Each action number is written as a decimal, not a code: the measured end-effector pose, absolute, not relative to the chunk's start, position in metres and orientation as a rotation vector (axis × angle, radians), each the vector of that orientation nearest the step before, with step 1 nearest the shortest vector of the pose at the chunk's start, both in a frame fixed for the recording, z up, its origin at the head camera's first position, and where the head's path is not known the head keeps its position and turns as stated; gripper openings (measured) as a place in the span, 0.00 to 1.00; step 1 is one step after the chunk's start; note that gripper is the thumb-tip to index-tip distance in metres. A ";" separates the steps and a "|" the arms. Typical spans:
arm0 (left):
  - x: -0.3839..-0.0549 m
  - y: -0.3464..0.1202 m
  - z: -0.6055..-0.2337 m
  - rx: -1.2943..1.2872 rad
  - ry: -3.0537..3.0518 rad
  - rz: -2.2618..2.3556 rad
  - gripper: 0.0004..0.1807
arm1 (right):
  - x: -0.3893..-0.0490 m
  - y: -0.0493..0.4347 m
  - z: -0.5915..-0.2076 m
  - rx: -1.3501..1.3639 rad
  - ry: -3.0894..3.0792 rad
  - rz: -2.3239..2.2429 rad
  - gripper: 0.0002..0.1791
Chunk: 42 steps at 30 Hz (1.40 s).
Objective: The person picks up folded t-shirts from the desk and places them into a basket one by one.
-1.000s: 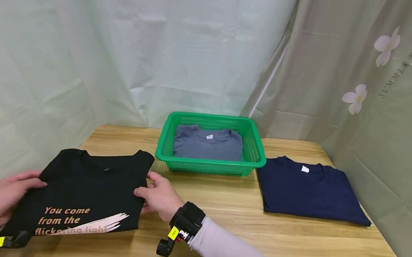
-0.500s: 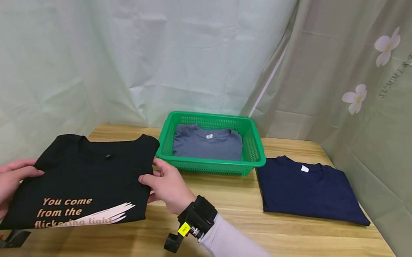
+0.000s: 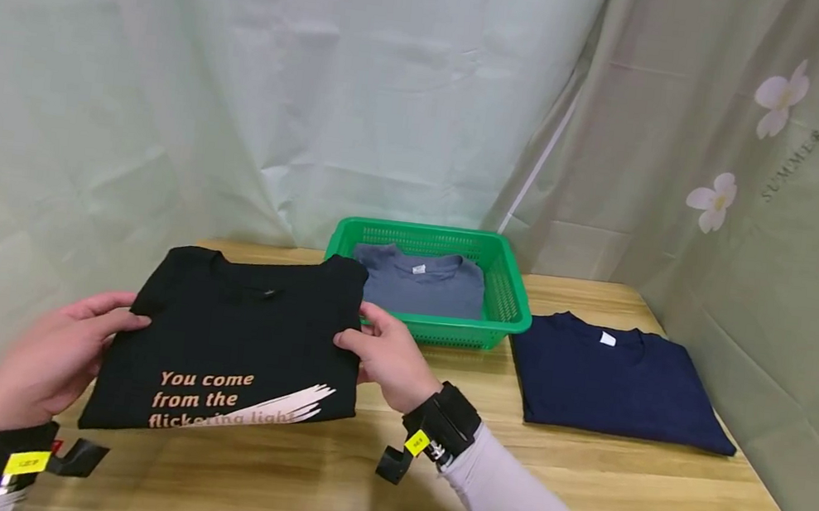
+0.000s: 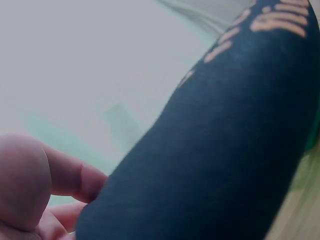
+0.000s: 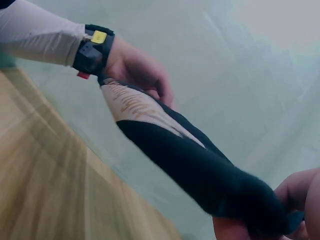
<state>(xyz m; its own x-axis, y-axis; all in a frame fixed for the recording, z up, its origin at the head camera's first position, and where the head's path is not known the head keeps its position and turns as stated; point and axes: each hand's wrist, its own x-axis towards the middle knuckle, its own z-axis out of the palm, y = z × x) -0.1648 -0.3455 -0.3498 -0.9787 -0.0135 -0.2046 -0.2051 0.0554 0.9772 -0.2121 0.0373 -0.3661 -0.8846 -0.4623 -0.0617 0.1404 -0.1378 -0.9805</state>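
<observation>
A folded black T-shirt (image 3: 244,330) with printed lettering and a pale brush stroke hangs above the table between both hands. At its left side edge my left hand (image 3: 70,345) grips it, thumb on top and fingers underneath. My right hand (image 3: 395,354) pinches the opposite edge the same way. In the right wrist view the shirt (image 5: 185,165) shows edge-on, raised off the wood. The shirt's upper right corner overlaps the near left corner of a green basket (image 3: 510,299) in the head view. Inside that basket lies a folded grey T-shirt (image 3: 421,286).
A folded navy T-shirt (image 3: 614,381) lies on the wooden table (image 3: 578,506) to the right of the basket. Pale curtains (image 3: 410,106) hang behind and along both sides of the table.
Both hands have carried the black T-shirt up and to the right, closer to the basket. The grey and navy shirts have stayed in place.
</observation>
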 end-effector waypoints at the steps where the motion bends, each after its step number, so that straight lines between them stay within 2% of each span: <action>1: -0.166 -0.341 -0.351 -0.200 2.182 2.049 0.14 | -0.214 0.042 -0.366 -0.354 1.761 -2.069 0.34; 7: -0.176 -0.312 -0.354 -0.023 2.159 2.039 0.12 | -0.221 0.073 -0.365 -0.292 1.892 -2.041 0.33; 13: -0.186 -0.280 -0.353 0.068 2.176 2.004 0.11 | -0.224 0.103 -0.363 -0.217 1.947 -2.045 0.38; 22: -0.196 -0.236 -0.352 0.130 2.281 1.877 0.29 | -0.228 0.144 -0.365 -0.103 2.007 -2.014 0.44; 37: -0.220 -0.181 -0.354 0.192 2.185 1.925 0.28 | -0.234 0.197 -0.366 -0.009 2.126 -1.935 0.46; 42: -0.230 -0.172 -0.356 0.208 2.172 1.924 0.31 | -0.237 0.207 -0.364 -0.004 2.155 -1.918 0.46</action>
<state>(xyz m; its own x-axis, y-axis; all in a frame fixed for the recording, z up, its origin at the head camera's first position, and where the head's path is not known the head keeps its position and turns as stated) -0.2305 -0.1718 -0.3555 -0.9629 0.2580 -0.0787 -0.0469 0.1272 0.9908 -0.2367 0.2067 -0.3641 -0.9672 -0.1708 -0.1880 0.1670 0.1305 -0.9773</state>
